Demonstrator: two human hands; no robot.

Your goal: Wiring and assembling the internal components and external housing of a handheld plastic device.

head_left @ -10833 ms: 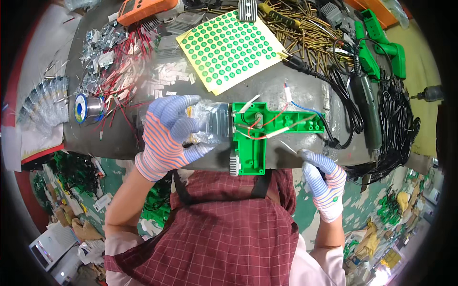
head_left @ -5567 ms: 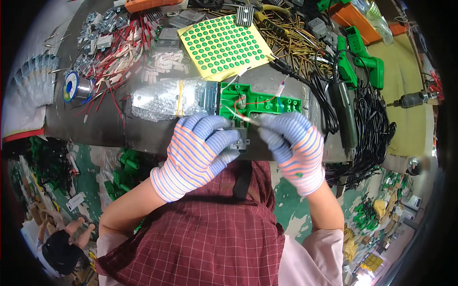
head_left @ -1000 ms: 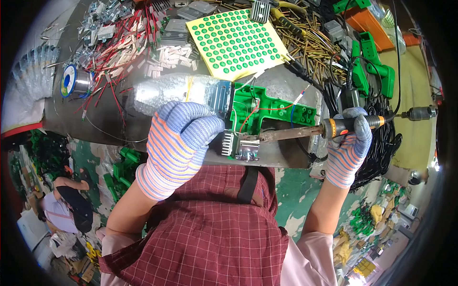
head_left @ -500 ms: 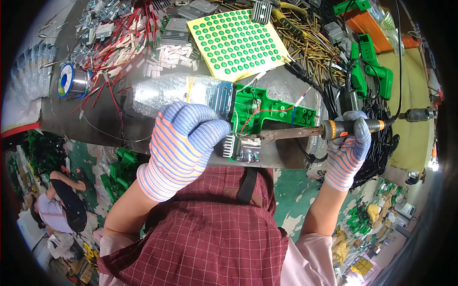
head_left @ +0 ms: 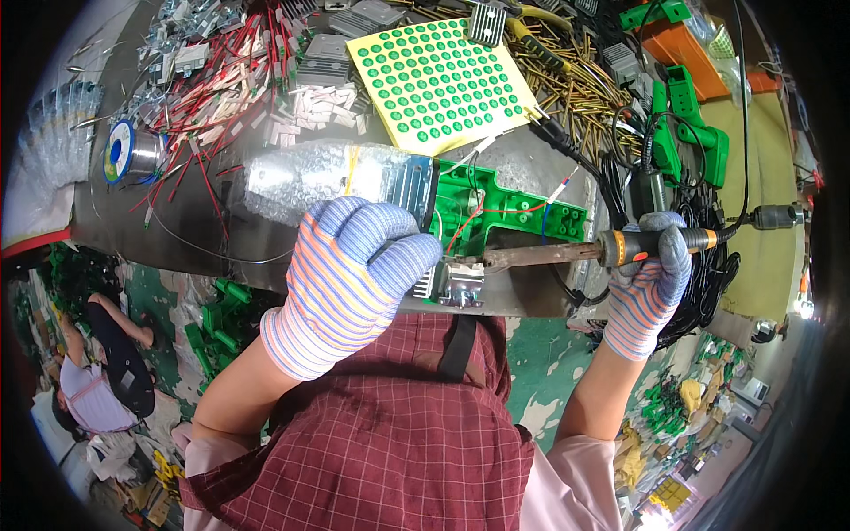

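Note:
My right hand [head_left: 651, 265], in a striped knit glove, grips the black and orange handle of a soldering iron [head_left: 549, 254]. The iron's tip points left and touches or nearly touches a small metal part [head_left: 462, 285] at the bench edge. My left hand [head_left: 354, 270], gloved alike, is closed in a pinch beside that tip. Thin solder wire [head_left: 208, 254] runs into it from the left; its end is hidden by the fingers. Just beyond lies an opened green plastic housing [head_left: 518, 211] with red, white and blue wires inside. Its left end, with a finned metal piece, is in bubble wrap [head_left: 305, 173].
At the left stands a solder spool [head_left: 133, 152] near red-wired parts [head_left: 239, 80]. A yellow sheet of green round stickers [head_left: 434, 80] lies behind the housing, beside brass-coloured rods [head_left: 584, 88]. Black cables [head_left: 708, 252] heap at the right. Another person [head_left: 106, 380] sits low at the left.
My left hand has shifted slightly right, closer to the iron's tip, covering more of the finned piece there. The soldering iron has hardly moved. The other person's arm has moved.

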